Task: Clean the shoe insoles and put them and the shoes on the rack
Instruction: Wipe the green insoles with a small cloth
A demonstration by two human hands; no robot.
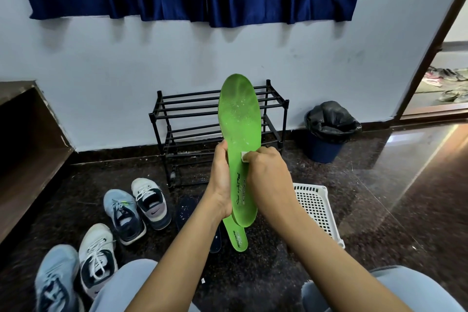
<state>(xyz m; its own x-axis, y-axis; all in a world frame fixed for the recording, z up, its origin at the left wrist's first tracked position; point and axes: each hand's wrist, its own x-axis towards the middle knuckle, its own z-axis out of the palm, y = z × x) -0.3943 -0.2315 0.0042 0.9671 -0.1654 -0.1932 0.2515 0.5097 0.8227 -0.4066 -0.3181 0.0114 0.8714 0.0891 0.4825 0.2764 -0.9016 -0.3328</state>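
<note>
**One green insole held up and rubbed, four shoes lined up on the floor**

Four shoes are counted on the dark floor [379, 185] at the left. Two are light blue [124, 215] [57, 278] and two are white with dark collars [152, 202] [97, 258], set out as two mixed pairs. Two green insoles are seen. One green insole [240, 114] is held upright in the air in front of the rack, toe end up. The second green insole [239, 238] is left flat on the floor just below it. At least two dark insoles [186, 206] [215, 243] are made out on the floor beside that one, partly hidden by the forearms. One black rack [187, 106] is stood against the wall. One white basket [316, 208] is lying at the right, and one blue bin [329, 129] lined with a black bag is set further back.

Now to the fingers. The raised insole is gripped along its left edge by the left hand [220, 180], with the thumb curled over the front face and the rest hidden behind. A small white pad [244, 156] is pinched tightly in the fingers [255, 153] of the right hand [268, 172] and is pressed against the insole's face near the middle.

Both forearms are stretched forward from the lower edge of the view. The left palm is turned inward toward the insole. The right wrist is bent so that the back of the hand is shown to the camera.
</note>
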